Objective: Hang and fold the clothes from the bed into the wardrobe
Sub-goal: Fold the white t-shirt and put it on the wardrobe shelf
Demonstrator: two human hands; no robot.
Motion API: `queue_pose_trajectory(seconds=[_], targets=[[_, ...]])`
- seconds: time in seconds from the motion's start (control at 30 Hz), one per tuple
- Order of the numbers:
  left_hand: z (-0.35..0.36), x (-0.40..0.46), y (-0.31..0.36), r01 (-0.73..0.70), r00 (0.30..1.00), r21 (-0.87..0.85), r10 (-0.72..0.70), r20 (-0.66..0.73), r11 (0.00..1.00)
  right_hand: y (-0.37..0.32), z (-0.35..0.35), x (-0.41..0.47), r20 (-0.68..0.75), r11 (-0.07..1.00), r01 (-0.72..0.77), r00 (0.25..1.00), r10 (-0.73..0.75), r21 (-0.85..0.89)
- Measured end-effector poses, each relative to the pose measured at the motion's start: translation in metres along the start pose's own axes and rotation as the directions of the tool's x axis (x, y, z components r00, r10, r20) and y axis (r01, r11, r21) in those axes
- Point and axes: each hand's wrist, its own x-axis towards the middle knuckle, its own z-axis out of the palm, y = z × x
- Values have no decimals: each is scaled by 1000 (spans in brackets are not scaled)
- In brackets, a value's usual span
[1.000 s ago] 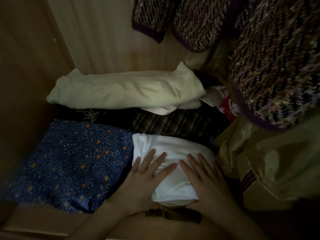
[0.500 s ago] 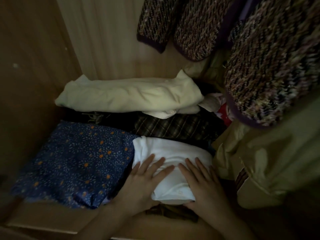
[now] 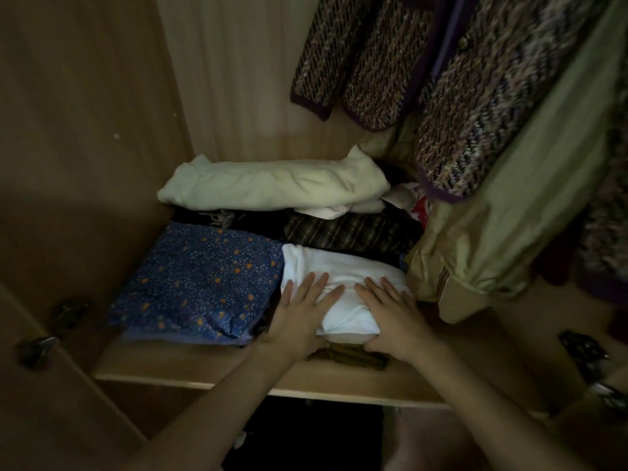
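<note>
On the wardrobe shelf point(image 3: 210, 372), the left hand point(image 3: 299, 321) and right hand point(image 3: 390, 321) lie side by side, fingers straight and spread, pressing the folded white garment point(image 3: 343, 283) that sits between a blue patterned bundle point(image 3: 200, 283) and hanging olive clothing point(image 3: 503, 239).

Dim light, warm cast. Light-brown wood-grain wardrobe interior: back panel point(image 3: 244, 79) w/ vertical grain, plain left side wall point(image 3: 85, 147). Pale wooden shelf board point(image 3: 204, 372), dark gap below. Metal door hinges at left point(image 3: 37, 346) & right point(image 3: 586, 355).
</note>
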Motion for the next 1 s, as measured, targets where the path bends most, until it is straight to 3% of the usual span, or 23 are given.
queue_pose_trajectory(seconds=[0.07,0.17,0.27,0.67,1.0], targets=[[-12,-23,11,8,995,-25,-10,-98,1000,-11,-12,-19,-21,1000,-11,1000,11,25],[-27,-75,17,-37,945,-91,6,-328,995,-28,-26,-61,-187,998,-1,982,12,58],[-37,-121,11,-47,907,-84,7,-422,995,-50,-33,-102,-262,999,11,965,-3,32],[-53,-316,14,134,910,-83,-156,-385,987,-150,-10,-225,-228,980,86,973,-43,178],[-88,-492,12,474,787,-138,-489,-378,870,-255,-5,-276,-190,890,373,924,-331,262]])
